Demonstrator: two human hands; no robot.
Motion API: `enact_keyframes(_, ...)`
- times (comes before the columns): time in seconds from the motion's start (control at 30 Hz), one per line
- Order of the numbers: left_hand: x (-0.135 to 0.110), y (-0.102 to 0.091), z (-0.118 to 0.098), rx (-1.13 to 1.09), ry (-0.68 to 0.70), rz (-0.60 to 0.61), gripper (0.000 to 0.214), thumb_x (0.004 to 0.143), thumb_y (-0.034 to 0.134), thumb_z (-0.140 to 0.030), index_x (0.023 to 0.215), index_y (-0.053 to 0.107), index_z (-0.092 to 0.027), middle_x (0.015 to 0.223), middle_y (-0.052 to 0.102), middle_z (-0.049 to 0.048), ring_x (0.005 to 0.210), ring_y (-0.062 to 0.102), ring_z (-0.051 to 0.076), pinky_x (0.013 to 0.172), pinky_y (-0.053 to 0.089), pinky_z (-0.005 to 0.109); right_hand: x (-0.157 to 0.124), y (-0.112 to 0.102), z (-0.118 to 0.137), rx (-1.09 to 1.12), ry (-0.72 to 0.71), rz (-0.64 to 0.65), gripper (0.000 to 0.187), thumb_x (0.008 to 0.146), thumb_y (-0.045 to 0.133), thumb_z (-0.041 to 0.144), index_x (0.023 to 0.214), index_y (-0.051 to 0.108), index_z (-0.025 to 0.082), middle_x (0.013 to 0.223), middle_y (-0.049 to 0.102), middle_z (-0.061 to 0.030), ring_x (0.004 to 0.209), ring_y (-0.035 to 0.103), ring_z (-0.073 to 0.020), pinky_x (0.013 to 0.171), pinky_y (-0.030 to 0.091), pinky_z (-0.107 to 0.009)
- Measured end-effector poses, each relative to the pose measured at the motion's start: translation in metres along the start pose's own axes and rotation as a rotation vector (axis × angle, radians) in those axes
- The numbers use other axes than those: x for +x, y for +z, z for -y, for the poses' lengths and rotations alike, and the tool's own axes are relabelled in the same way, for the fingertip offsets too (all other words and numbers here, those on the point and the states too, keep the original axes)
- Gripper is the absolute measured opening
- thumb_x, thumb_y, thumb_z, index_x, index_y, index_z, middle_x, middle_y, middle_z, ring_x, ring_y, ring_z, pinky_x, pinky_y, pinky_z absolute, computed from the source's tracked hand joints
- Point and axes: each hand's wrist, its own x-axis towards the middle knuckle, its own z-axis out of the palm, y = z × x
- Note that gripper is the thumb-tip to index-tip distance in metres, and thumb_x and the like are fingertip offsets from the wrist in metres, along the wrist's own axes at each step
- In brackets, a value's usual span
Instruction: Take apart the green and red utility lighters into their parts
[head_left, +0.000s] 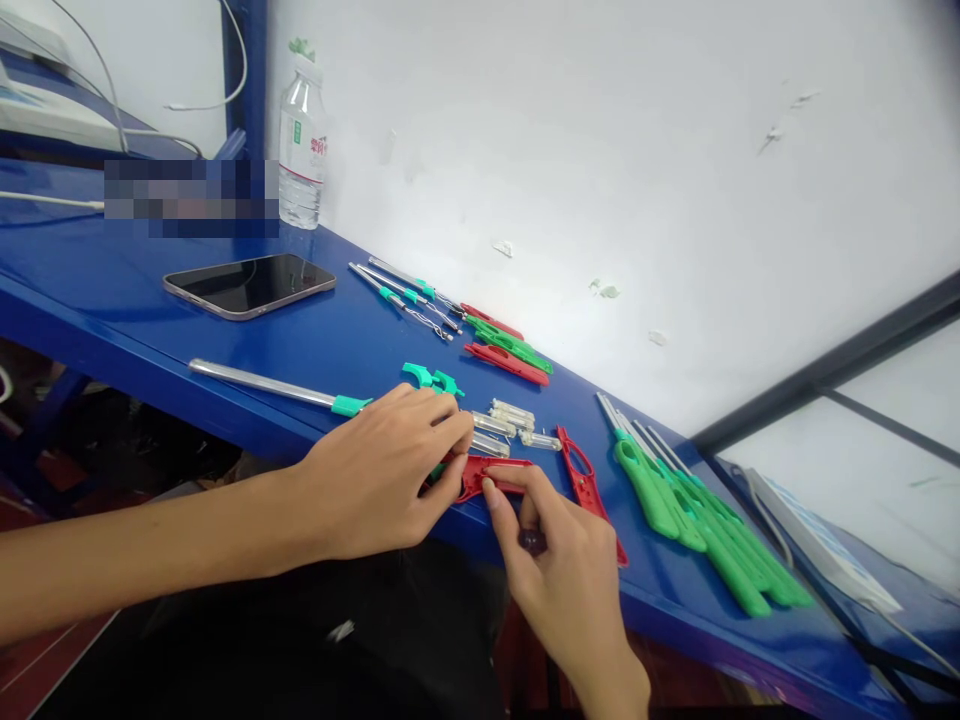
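My left hand [382, 470] is closed on a red lighter shell half [474, 482] at the table's front edge. A long metal lighter tube [262, 382] with a teal collar runs under that hand; its inner end is hidden. My right hand [570, 565] has thumb and forefinger pinched together at the shell's inside; anything between the fingertips is too small to make out. A dark, round-ended handle [532, 541] shows in its curled palm. Just beyond lie several clear fuel tanks [513, 414] and teal plastic pieces [433, 379]. Another red shell half [583, 480] lies right of them.
Several green long-nosed lighters [697, 510] lie at the right. Towards the wall are wired metal tubes [405, 290] and red and green shell pieces [510, 345]. A phone [251, 285] and a water bottle [301, 150] are at left. A white device [817, 540] stands far right.
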Motion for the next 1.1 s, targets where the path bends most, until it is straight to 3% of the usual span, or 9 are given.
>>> enact_keyframes(1.1, 0.0009, 0.0002, -0.0008, 0.074, 0.047, -0.032, 0.019, 0.102, 0.047, -0.017, 0.085, 0.054, -0.021, 0.084, 0.06, 0.0018, 0.072, 0.051, 0.019, 0.071, 0.04, 0.038, 0.0018, 0.0, 0.0026, 0.007, 0.009, -0.013, 0.016, 0.111, 0.062, 0.035, 0.111, 0.077, 0.027, 0.061, 0.054, 0.0092, 0.047, 0.05, -0.0104, 0.055, 0.033, -0.025)
